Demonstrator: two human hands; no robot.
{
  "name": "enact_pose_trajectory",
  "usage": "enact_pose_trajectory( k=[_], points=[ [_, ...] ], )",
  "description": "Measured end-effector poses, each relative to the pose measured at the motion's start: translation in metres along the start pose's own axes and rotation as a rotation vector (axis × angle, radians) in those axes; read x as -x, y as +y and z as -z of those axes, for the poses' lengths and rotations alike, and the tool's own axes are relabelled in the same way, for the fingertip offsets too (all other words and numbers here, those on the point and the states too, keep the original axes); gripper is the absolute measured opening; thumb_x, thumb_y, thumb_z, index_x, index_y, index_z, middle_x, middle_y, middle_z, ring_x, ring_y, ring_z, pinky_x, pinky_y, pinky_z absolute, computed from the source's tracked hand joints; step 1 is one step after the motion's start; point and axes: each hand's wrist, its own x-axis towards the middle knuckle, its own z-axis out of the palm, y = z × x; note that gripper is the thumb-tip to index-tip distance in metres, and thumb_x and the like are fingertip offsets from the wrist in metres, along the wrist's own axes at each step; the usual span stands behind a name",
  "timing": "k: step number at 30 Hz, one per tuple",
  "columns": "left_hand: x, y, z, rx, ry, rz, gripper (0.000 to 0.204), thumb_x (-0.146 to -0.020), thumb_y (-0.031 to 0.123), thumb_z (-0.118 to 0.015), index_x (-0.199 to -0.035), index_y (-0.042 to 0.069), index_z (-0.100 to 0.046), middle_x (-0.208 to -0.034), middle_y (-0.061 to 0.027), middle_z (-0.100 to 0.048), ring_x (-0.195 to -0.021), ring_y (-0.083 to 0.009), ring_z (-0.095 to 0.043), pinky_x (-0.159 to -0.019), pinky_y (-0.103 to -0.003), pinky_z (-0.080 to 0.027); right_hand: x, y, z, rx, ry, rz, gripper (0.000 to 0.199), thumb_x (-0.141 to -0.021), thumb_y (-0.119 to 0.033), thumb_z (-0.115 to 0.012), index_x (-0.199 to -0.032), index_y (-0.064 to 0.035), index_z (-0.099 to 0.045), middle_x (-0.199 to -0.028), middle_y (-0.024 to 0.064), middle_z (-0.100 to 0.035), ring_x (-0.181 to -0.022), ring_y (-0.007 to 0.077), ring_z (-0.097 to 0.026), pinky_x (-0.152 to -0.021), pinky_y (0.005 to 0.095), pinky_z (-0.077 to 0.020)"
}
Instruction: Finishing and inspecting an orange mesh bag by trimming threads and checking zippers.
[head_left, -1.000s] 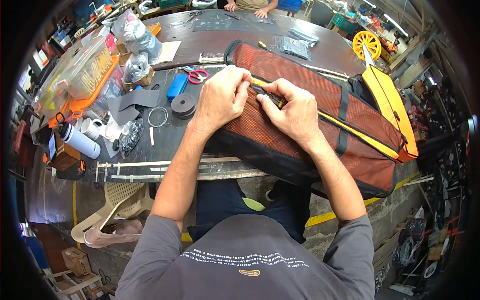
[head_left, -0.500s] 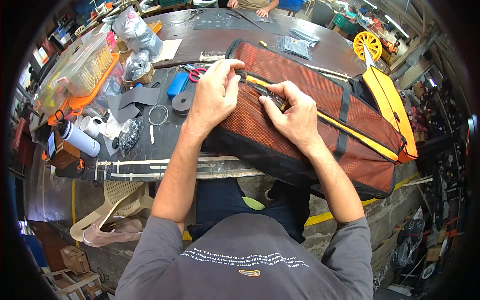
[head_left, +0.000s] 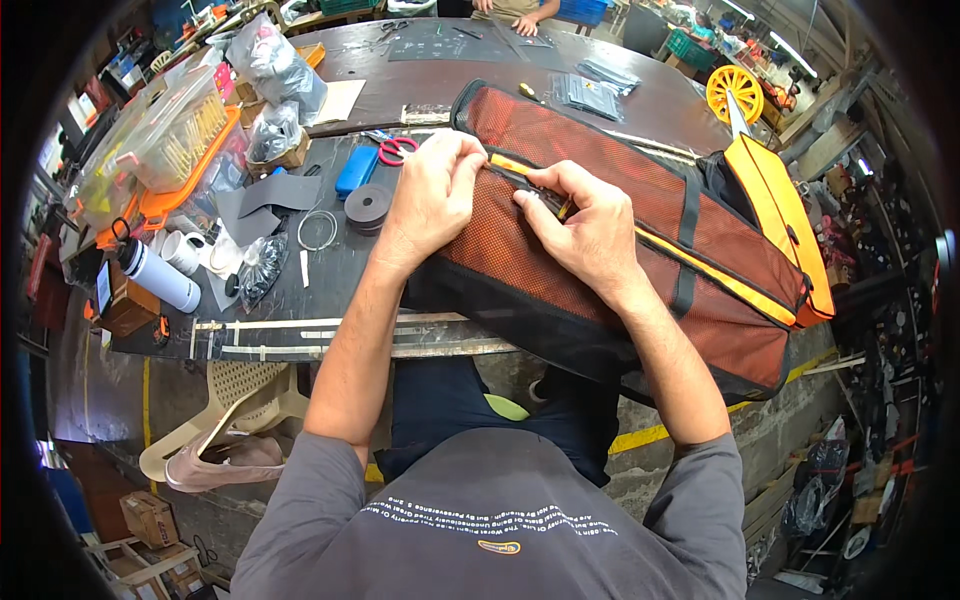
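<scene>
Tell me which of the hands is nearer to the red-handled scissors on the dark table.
Left. The left hand lies just right of the red-handled scissors; the right hand is farther right, on the long orange mesh bag.

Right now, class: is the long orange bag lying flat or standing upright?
Lying flat. The orange bag stretches lengthwise across the dark table, both hands pressing on its top side.

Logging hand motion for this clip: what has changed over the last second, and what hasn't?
The left hand slid along the yellow zipper line of the long orange bag, away from the right hand toward the bag's far left end, and now pinches there. The right hand kept pressing on the zipper mid-bag. The bag, the red-handled scissors and the white bottle stayed put.
</scene>
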Motion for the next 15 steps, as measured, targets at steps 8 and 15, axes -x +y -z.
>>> enact_pose_trajectory(
  k=[8, 15],
  points=[
    [-0.002, -0.005, -0.002, 0.168, -0.011, 0.174, 0.016, -0.109, 0.012, -0.065, -0.109, -0.003, -0.071, -0.096, -0.0147, -0.072, -0.086, -0.0235, -0.07, -0.08, -0.039, -0.056, -0.015, -0.006, -0.002, 0.112, -0.06, -0.014, 0.025, -0.089, -0.032, -0.089, -0.1, -0.011, -0.081, -0.086, 0.0111, -0.082, -0.078, 0.0311, -0.081, -0.07, 0.0431, -0.0637],
    [-0.002, -0.009, -0.003, 0.163, -0.041, 0.194, 0.015, -0.112, 0.012, -0.065, -0.111, -0.002, -0.07, -0.096, -0.0027, -0.07, -0.088, -0.0099, -0.062, -0.08, -0.028, -0.053, -0.027, -0.011, 0.001, 0.157, -0.144, -0.073, 0.027, -0.089, -0.035, -0.089, -0.101, -0.0121, -0.082, -0.086, 0.0108, -0.082, -0.079, 0.0323, -0.081, -0.072, 0.0449, -0.064]
  ],
)
